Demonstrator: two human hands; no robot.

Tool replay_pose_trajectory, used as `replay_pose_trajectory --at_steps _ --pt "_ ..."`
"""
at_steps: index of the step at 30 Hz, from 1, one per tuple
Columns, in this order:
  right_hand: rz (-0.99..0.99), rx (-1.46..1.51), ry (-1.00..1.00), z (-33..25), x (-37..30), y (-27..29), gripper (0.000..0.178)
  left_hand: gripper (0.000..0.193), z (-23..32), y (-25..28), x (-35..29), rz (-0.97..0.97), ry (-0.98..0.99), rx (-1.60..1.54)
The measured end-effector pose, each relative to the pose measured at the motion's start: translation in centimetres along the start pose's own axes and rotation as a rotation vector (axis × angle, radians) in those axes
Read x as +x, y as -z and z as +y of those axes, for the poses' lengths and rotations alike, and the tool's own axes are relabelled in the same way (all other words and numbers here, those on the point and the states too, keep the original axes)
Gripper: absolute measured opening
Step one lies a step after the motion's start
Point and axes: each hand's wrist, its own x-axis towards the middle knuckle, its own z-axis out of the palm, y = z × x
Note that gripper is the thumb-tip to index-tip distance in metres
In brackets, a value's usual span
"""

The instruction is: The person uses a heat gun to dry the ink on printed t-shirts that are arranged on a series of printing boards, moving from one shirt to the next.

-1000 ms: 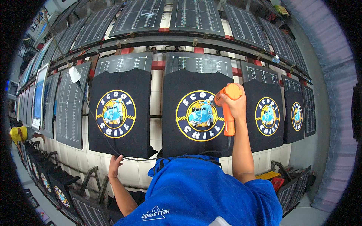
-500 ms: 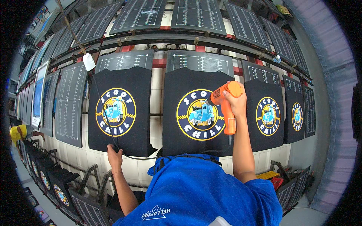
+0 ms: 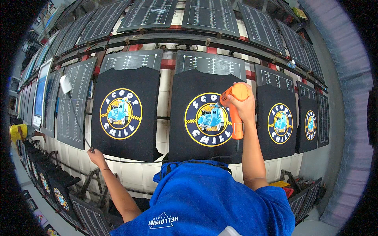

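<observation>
My right hand [image 3: 245, 109] is wrapped round an orange heat gun [image 3: 236, 128], its nozzle tilted down over the scooter print [image 3: 208, 120] on a black T-shirt [image 3: 183, 84]. That shirt lies stretched flat on a dark ruled board [image 3: 208, 62]. At the left, my left hand [image 3: 97, 158] is closed on a black cable [image 3: 134, 161]. The cable runs across my waist toward the heat gun's handle and also rises to a blurred white socket [image 3: 65, 84] hanging in the air. Beside it, another black T-shirt [image 3: 106, 84] bears the same round print.
To the right are two more printed shirts [image 3: 273, 149] on boards. Behind, a metal rail [image 3: 173, 36] runs before a row of bare ruled boards [image 3: 149, 15]. A person in a yellow top [image 3: 16, 133] is at the far left. A grey curtain [image 3: 346, 165] hangs at the right.
My left hand has moved left with the cable, off the left shirt's lower edge. The hanging white socket has swung left. The heat gun has shifted very slightly left and up.
</observation>
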Motion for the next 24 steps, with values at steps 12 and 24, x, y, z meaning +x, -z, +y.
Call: replay_pose_trajectory --at_steps 12,24 --pt "-0.118 0.097 -0.006 0.2 -0.1 -1.6 0.052 0.041 -7.0 -3.7 -3.8 0.11 0.137 0.121" --pt "-0.183 0.046 0.001 -0.4 -0.3 -2.2 0.054 0.046 0.3 -6.4 -8.4 0.114 0.13 -0.07"
